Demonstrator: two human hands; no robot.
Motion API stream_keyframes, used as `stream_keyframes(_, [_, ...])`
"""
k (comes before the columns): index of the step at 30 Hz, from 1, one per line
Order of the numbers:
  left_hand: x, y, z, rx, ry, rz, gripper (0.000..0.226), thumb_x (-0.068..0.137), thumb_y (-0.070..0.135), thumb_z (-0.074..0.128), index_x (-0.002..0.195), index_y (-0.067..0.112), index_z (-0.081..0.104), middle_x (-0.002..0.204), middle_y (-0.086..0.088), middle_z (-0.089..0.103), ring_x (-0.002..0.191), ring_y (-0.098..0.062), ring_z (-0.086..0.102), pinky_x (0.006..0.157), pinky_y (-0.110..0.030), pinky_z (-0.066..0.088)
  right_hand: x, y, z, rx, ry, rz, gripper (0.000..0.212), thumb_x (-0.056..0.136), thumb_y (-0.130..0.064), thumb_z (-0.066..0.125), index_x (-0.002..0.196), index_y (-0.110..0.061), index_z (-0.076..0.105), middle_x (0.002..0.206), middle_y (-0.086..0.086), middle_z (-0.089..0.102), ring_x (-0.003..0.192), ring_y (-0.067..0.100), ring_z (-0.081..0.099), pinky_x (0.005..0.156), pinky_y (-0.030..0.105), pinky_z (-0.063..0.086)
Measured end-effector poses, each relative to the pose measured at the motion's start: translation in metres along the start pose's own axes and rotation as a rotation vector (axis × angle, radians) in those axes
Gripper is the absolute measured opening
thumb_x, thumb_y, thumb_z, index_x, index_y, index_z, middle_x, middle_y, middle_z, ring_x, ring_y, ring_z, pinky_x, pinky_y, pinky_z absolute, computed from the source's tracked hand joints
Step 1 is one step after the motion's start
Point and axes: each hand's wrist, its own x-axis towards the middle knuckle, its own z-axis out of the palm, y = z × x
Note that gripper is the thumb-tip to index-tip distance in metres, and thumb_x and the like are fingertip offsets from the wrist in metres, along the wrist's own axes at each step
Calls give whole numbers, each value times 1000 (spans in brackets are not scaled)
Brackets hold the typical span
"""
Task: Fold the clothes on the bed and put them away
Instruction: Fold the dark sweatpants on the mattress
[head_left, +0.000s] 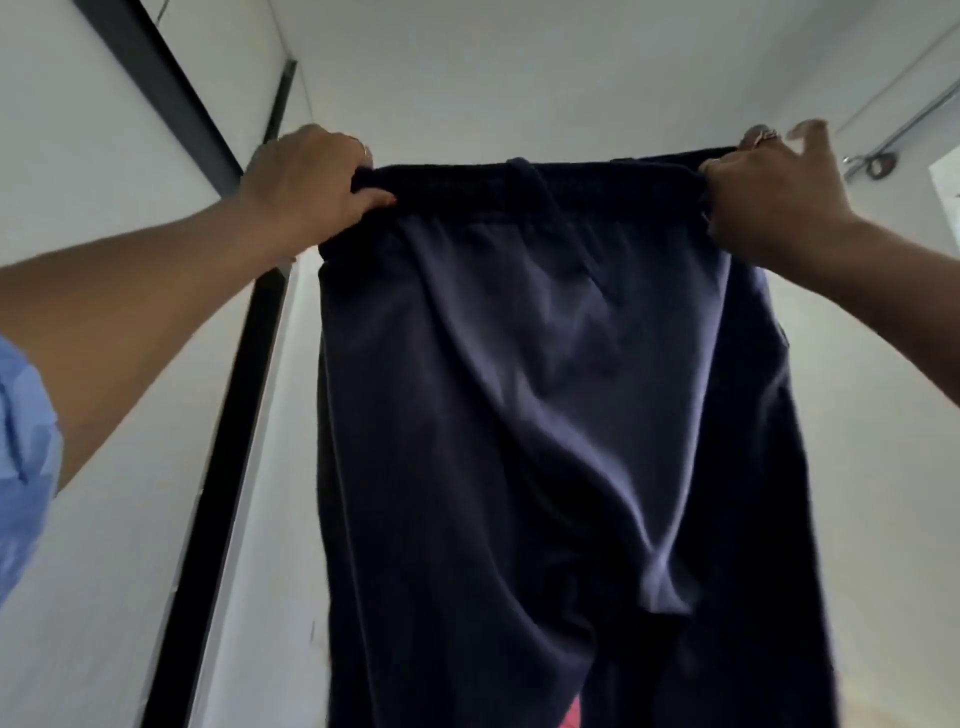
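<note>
A pair of dark navy trousers (545, 415) hangs full length in front of me, held up high by its elastic waistband. My left hand (306, 182) grips the left end of the waistband, thumb in front of the cloth. My right hand (769, 192) pinches the right end, with some fingers spread upward. The waistband is stretched flat between the two hands. Both legs drop out of the bottom of the view. The bed is not visible.
White walls and ceiling fill the background. A black frame strip (228, 415) runs diagonally down the left wall. A conduit pipe with a coiled cable (880, 166) sits high on the right wall. A bit of pink (571, 714) shows below the trousers.
</note>
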Motion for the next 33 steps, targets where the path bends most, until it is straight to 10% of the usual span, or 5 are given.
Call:
stream_keyframes(16, [-114,16,76,-341,-808,-104,42,88,43,64,63,11,53,48,5,60,56,-14,67,55,-24,37,-110,-22,46,265,-692,-48,31,91,-35,60,112,-13,64,115,13,61,105,33,58,82,38,44])
stream_keyframes(21, [-136,24,89,-832,-797,-417,35,82,23,74,72,3,48,111,-26,63,65,-23,70,58,-31,56,-134,-22,60,807,-808,217,12,84,-3,58,73,0,55,66,9,58,59,21,56,51,23,45])
stream_keyframes(23, [-142,28,86,-936,-861,-409,42,77,26,75,73,9,37,125,-2,33,61,-13,64,56,-31,55,-145,-17,59,1038,-910,264,16,87,-1,58,72,-4,52,65,3,53,60,15,54,52,20,47])
stream_keyframes(26, [-150,24,75,-1089,-928,-445,50,61,38,74,82,11,38,67,3,59,57,-7,61,49,-25,52,-162,-5,54,1334,-963,301,17,89,-6,64,77,-9,52,70,-3,60,69,10,59,62,25,49])
stream_keyframes(33, [-169,5,82,-1385,-990,-568,74,32,48,96,94,20,67,87,-6,68,63,-9,63,49,-20,53,-191,-10,61,2027,-844,636,11,72,-11,67,78,-17,59,76,4,62,59,13,63,54,19,53])
